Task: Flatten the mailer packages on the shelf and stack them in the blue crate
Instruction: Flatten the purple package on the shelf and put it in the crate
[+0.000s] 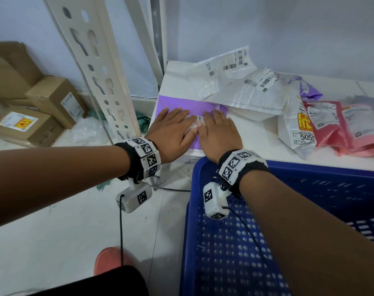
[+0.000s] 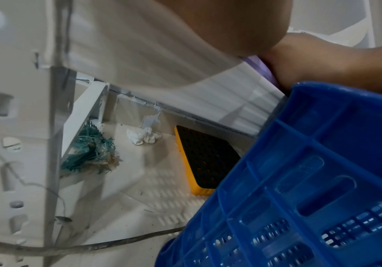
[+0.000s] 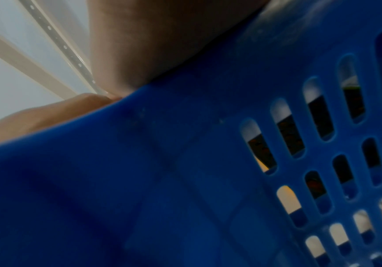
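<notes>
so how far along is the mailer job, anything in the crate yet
Nothing looks done: the visible part of the blue crate holds no mailers. In hand: left hand and right hand press flat on the purple mailer on the shelf. Left: the crumpled white mailers and pink mailers still on the shelf.

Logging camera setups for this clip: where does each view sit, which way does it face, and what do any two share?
Head: looks down at the left hand and right hand pressing flat on the purple mailer on the shelf; both forearms show.
Left wrist: under the wrist, facing the floor below the shelf; palm heel shows.
Right wrist: close against the blue crate wall; palm edge shows.
Shared: all three see the blue crate.
</notes>
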